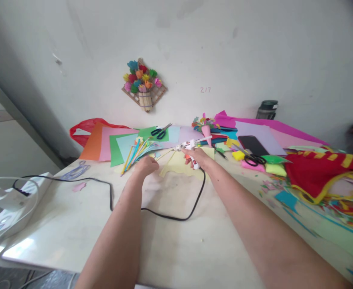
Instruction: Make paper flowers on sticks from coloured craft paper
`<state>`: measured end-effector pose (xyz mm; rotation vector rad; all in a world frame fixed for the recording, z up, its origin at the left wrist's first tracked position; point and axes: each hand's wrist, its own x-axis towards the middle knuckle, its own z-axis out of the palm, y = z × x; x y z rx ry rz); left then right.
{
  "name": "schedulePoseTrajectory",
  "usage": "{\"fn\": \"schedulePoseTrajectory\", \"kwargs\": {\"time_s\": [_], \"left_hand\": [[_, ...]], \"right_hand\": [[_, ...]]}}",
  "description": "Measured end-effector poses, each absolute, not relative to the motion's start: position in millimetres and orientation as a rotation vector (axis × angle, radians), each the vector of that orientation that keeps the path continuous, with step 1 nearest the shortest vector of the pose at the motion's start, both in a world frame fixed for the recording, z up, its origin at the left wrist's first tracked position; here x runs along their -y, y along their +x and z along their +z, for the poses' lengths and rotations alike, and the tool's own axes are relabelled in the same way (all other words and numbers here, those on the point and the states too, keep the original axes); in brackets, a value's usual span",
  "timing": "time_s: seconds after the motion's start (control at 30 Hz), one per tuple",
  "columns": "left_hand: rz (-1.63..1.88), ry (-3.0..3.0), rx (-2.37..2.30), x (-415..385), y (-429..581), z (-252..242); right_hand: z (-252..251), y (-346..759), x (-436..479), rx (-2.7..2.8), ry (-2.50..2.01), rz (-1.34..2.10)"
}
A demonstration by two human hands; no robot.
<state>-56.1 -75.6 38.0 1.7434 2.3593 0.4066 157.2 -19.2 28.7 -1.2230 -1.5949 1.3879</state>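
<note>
My right hand (198,157) is wrapped round a white glue gun (191,149), whose nozzle points left toward a thin stick (166,154). A black cord (176,216) runs from the gun in a loop across the table. My left hand (146,165) is closed in a pinch on the thin stick, just right of a fan of coloured paper sticks (136,152). Both hands hover over a pale yellow sheet (179,164).
Coloured paper sheets (116,144) lie at the back, with black scissors (161,131) on them. A phone (251,144), a second pair of scissors (253,159) and a red-and-yellow paper piece (321,170) sit at the right. A white power strip (14,194) is at the left edge. Paper flowers (143,84) hang on the wall.
</note>
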Motion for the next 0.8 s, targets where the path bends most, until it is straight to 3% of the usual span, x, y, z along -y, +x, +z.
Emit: {"fn": "schedulePoseTrajectory", "kwargs": {"time_s": [0.67,0.8], "left_hand": [[0.873,1.649,-2.193,58,-47,14],[0.823,1.660,-2.210,55,-49,10]], "right_hand": [[29,151,25,1.475,-1.255,1.459],[31,153,27,1.558,-1.267,1.516]]}}
